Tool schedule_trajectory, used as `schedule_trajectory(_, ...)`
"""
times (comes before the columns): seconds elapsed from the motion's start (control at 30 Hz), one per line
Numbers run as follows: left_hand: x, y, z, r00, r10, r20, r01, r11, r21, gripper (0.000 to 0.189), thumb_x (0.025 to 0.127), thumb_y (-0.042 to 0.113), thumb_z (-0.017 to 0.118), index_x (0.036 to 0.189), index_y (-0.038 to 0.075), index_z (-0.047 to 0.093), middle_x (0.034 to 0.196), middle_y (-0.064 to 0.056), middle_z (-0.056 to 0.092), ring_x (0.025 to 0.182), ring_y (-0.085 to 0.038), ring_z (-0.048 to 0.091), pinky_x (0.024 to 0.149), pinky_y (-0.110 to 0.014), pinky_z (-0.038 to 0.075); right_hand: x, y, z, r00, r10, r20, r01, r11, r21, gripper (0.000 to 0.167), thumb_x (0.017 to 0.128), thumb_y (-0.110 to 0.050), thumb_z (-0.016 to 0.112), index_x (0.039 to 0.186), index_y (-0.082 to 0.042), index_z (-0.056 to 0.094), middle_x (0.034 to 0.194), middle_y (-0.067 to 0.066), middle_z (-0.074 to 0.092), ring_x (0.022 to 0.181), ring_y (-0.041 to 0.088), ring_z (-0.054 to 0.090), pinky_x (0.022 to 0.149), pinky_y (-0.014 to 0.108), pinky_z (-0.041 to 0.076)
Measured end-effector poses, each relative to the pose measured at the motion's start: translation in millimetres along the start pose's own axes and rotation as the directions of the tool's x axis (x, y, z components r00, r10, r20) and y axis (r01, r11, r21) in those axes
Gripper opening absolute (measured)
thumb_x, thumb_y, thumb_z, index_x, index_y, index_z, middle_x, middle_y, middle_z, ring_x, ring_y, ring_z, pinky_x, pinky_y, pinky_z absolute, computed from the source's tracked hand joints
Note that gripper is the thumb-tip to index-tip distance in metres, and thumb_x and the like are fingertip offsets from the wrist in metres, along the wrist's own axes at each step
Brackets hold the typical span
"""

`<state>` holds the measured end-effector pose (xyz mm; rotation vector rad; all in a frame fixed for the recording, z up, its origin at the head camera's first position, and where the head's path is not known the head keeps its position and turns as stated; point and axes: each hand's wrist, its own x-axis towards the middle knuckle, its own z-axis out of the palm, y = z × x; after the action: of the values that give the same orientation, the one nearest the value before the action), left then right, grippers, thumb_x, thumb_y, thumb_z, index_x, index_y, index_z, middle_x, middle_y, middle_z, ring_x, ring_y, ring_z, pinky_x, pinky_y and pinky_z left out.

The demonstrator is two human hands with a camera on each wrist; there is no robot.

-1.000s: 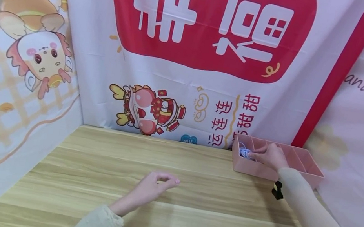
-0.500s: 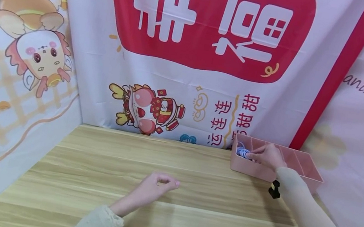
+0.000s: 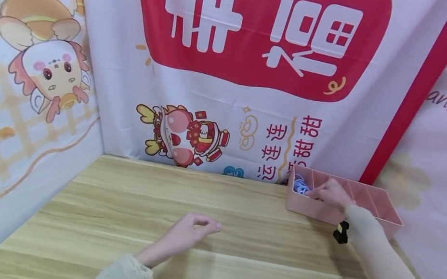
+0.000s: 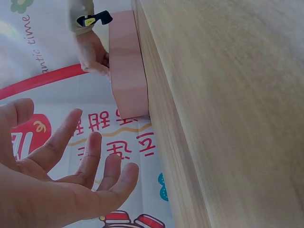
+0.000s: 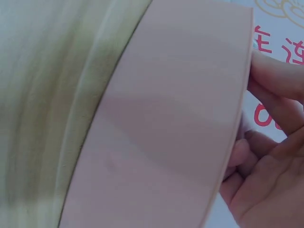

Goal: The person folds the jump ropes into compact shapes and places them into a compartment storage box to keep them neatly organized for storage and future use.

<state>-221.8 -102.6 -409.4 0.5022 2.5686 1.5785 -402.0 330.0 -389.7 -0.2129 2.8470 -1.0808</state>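
At the far right of the table, my right hand (image 3: 332, 194) reaches over the near wall of a pink divided box (image 3: 313, 207). Its fingertips are at a coiled bluish-white cord (image 3: 300, 186) in the leftmost compartment. In the right wrist view, the thumb (image 5: 275, 73) lies at the box rim, and the wall hides the tips of the curled fingers; I cannot tell whether they pinch the cord. My left hand (image 3: 187, 229) hovers over the middle of the table holding nothing, its fingers (image 4: 90, 159) spread and loosely bent in the left wrist view.
The wooden table (image 3: 144, 195) runs back to a printed cloth backdrop (image 3: 247, 99), with more printed cloth at both sides. The box stands against the backdrop near the right side cloth. Its thin dividers (image 3: 351, 189) form several compartments.
The right hand's fingertips have shifted slightly at the cord, and more of the coil shows beside them now. The left hand has stayed in place. The head view has shifted slightly.
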Motion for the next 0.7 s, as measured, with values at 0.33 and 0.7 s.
schedule_trajectory(0.33, -0.3, 2.2, -2.6, 0.999, -0.030, 0.016, 0.030, 0.999, -0.020, 0.036, 0.094, 0.053, 0.059, 0.107, 0.023, 0.075, 0.118, 0.005, 0.066, 0.116, -0.023, 0.057, 0.099, -0.055, 0.040, 2.7, -5, 4, 0.999, 0.048, 0.006, -0.047, 0.997, -0.055, 0.037, 0.086, -0.021, 0.073, 0.057, -0.003, 0.061, 0.051, 0.001, 0.048, 0.056, 0.018, 0.049, 0.063, 0.030, 0.042)
schedule_trajectory(0.7, 0.0, 11.5, -9.0, 0.999, -0.036, 0.023, 0.037, 0.999, -0.034, 0.037, 0.096, 0.052, 0.057, 0.108, 0.022, 0.074, 0.116, 0.004, 0.068, 0.116, -0.025, 0.057, 0.098, -0.059, 0.040, -8.7, 6, -1, 0.993, -0.115, -0.040, 0.114, 0.993, -0.029, 0.022, 0.091, -0.021, 0.074, 0.103, -0.003, 0.077, 0.095, 0.008, 0.073, 0.091, 0.028, 0.056, 0.079, 0.039, 0.049)
